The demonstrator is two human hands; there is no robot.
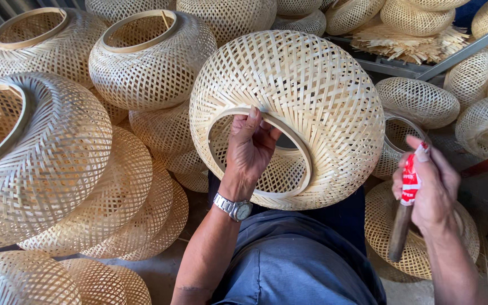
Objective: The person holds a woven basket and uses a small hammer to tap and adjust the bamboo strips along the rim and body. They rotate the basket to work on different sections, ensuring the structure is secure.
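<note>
A round woven bamboo lampshade (pixel 306 96) rests on my lap with its ringed opening facing me. My left hand (pixel 249 149), a watch on the wrist, grips the rim of that opening with the fingers hooked inside. To the right, my right hand (pixel 433 189) is closed around a tool with a brown wooden handle (pixel 400 234) and a red and white wrapped upper part (pixel 410 179), held upright beside the lampshade and apart from it.
Many more woven bamboo shades are piled around: a big one (pixel 40 158) at the left, two with ring openings (pixel 151 59) behind, several at the right (pixel 419 101). A bundle of bamboo strips (pixel 408 42) lies on a metal frame at the back right.
</note>
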